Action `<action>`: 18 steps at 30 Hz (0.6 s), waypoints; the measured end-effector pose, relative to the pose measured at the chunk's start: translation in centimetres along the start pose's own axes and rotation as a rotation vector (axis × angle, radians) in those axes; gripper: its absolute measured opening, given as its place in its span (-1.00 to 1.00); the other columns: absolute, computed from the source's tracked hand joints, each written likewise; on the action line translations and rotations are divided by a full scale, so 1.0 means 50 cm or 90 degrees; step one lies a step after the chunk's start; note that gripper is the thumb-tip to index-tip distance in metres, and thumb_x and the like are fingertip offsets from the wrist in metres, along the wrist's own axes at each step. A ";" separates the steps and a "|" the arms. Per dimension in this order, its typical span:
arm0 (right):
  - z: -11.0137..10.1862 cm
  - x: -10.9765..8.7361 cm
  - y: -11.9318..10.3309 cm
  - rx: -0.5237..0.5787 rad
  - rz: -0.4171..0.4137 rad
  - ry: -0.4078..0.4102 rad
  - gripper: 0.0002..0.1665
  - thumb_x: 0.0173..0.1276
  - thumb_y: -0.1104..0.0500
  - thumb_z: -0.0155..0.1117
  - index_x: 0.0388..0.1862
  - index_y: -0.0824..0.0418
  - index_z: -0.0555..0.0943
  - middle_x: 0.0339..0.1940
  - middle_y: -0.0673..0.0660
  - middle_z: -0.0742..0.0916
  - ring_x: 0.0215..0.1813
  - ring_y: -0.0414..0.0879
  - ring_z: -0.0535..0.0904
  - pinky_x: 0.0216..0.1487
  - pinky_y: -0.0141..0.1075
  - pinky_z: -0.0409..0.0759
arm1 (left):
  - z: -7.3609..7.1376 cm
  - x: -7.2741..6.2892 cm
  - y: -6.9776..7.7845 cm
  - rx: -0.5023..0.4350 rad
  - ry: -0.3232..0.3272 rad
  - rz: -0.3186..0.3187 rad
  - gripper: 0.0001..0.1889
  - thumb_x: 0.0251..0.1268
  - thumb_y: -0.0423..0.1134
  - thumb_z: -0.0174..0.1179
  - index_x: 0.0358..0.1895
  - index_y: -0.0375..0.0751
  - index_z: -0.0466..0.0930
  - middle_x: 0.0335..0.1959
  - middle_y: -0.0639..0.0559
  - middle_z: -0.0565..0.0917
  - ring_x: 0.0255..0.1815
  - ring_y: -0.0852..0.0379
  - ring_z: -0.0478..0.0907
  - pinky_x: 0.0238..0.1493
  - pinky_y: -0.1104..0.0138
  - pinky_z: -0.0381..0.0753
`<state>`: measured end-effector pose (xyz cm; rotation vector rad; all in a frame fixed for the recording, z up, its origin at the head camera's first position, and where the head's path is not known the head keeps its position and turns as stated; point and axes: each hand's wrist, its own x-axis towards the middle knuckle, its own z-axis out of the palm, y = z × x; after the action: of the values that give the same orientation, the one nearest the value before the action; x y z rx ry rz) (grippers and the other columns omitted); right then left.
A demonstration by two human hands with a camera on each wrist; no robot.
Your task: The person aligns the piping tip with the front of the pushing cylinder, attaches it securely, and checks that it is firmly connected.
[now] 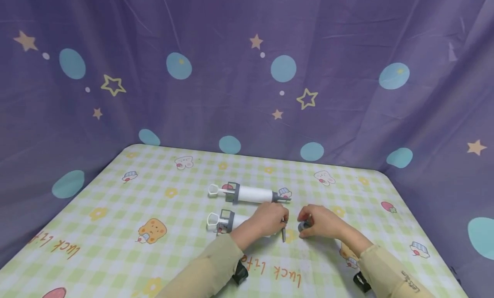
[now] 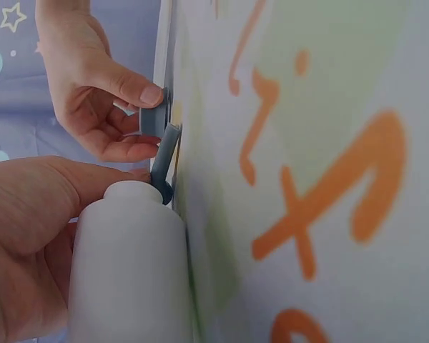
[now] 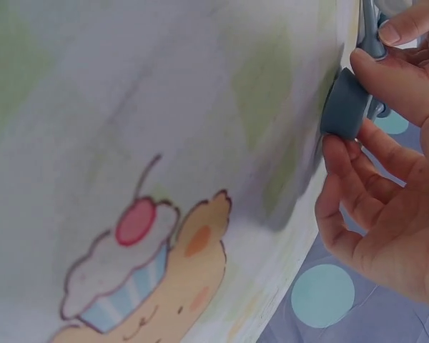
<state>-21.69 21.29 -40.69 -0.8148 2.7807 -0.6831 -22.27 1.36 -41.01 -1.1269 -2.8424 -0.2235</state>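
On your table (image 1: 115,246) (its surface printed in green-and-white check), a farther white-barrelled device (image 1: 254,194) lies roughly parallel to a nearer, partly hidden device (image 1: 239,221).

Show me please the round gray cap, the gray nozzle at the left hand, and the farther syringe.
Round gray cap (image 3: 344,106): right wrist view, on its side wall.
Gray nozzle (image 2: 166,157): left wrist view, on its tube.
Farther syringe (image 1: 254,194): head view, on its white barrel.

Head view looks forward and down, farther off; close, sideways-tilted left and right wrist views skim the flat green-and-white checked tablecloth (image 1: 119,208), sharing the blue-grey plastic-looking cylinder (image 2: 153,120) at ten and two o'clock
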 end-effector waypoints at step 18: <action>-0.015 0.001 -0.015 -0.006 -0.009 0.019 -0.61 -0.03 0.20 0.40 -0.15 0.22 0.62 -0.27 0.01 0.65 -0.29 -0.13 0.56 -0.32 -0.37 0.51 | -0.020 -0.012 0.011 -0.011 0.049 -0.014 -0.96 0.04 -0.24 0.24 -0.43 0.04 0.64 -0.49 0.23 0.64 -0.47 0.30 0.52 -0.40 0.47 0.44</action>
<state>-21.56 20.99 -39.69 -0.8338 2.8088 -0.6906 -21.43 1.19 -40.06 -1.0666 -2.7924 -0.2859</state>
